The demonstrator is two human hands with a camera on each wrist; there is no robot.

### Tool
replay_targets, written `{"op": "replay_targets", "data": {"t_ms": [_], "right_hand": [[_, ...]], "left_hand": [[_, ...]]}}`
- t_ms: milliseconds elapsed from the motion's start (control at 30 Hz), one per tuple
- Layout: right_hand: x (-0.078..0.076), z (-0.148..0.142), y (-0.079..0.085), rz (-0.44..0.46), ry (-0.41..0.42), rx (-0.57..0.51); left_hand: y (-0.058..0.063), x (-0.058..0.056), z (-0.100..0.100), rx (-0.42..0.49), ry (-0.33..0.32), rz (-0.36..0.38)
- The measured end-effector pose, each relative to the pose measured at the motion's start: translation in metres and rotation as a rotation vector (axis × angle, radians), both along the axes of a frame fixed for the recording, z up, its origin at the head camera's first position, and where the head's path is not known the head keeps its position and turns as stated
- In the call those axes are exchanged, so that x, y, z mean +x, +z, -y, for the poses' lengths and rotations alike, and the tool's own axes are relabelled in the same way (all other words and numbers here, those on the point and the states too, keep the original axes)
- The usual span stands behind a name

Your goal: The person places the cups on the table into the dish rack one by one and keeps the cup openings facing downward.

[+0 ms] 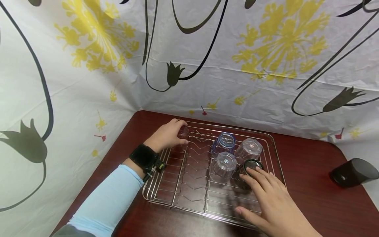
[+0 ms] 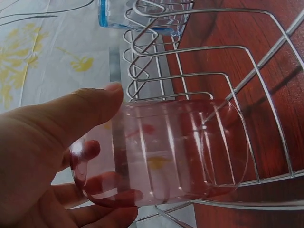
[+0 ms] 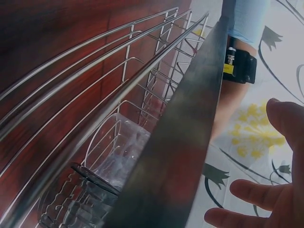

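Note:
My left hand (image 1: 169, 134) grips a clear pinkish glass (image 2: 175, 152) over the far left part of the wire dish rack (image 1: 189, 209). In the left wrist view its thumb lies on one side and the fingers curl round the other, near the base, with the glass's far end by the rack wires. My right hand (image 1: 270, 197) has its fingers stretched out, fingertips right at a dark-rimmed glass (image 1: 251, 163) and partly covering it. Beside that one, a blue-tinted glass (image 1: 226, 141) and two clear glasses, one nearer (image 1: 223, 164) and one farther back (image 1: 249, 148), stand bottom up.
A black cup (image 1: 353, 172) is on the dark red table (image 1: 311, 164), right of the rack. Patterned cloth (image 1: 207, 89) hangs behind and along the sides. The rack's raised metal rim (image 3: 180, 137) runs close past my right hand in its wrist view.

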State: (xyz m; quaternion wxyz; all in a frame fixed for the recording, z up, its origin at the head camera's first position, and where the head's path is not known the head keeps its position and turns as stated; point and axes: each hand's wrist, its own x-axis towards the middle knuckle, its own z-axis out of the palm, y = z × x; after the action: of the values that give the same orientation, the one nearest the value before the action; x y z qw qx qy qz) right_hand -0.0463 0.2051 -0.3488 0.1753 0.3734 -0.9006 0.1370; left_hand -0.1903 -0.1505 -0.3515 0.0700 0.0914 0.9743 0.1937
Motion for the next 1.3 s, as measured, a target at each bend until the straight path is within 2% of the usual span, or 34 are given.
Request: {"op": "replay_targets", "data": {"t_ms": [267, 467, 533, 633, 767, 900, 1100, 1200, 1300], "right_hand": [[0.001, -0.001, -0.002, 0.006, -0.012, 0.008], [0.001, -0.001, -0.003, 0.004, -0.019, 0.006], [0.001, -0.002, -0.004, 0.002, -0.018, 0.003], [0.001, -0.002, -0.004, 0.013, -0.028, 0.007], [0.001, -0.001, -0.003, 0.033, -0.064, 0.017], [0.002, 0.0, -0.002, 0.049, -0.11, 0.021], [0.004, 0.001, 0.0, 0.1, -0.15, 0.04], [0.004, 0.002, 0.0, 0.111, -0.158, 0.043], [0.003, 0.003, 0.0, 0.111, -0.158, 0.044]], "left_hand": [[-0.001, 0.0, -0.002, -0.029, -0.001, 0.008], [-0.002, 0.003, -0.001, -0.005, -0.004, -0.014], [-0.001, 0.005, 0.001, -0.001, -0.002, -0.042], [0.006, 0.011, 0.004, -0.02, 0.009, -0.149], [0.025, 0.029, 0.009, -0.056, 0.041, -0.323], [0.045, 0.057, 0.007, -0.084, 0.07, -0.404], [0.064, 0.104, -0.006, -0.153, 0.047, -0.48], [0.066, 0.122, -0.015, -0.148, 0.02, -0.482], [0.063, 0.135, -0.022, -0.133, 0.009, -0.455]]}}
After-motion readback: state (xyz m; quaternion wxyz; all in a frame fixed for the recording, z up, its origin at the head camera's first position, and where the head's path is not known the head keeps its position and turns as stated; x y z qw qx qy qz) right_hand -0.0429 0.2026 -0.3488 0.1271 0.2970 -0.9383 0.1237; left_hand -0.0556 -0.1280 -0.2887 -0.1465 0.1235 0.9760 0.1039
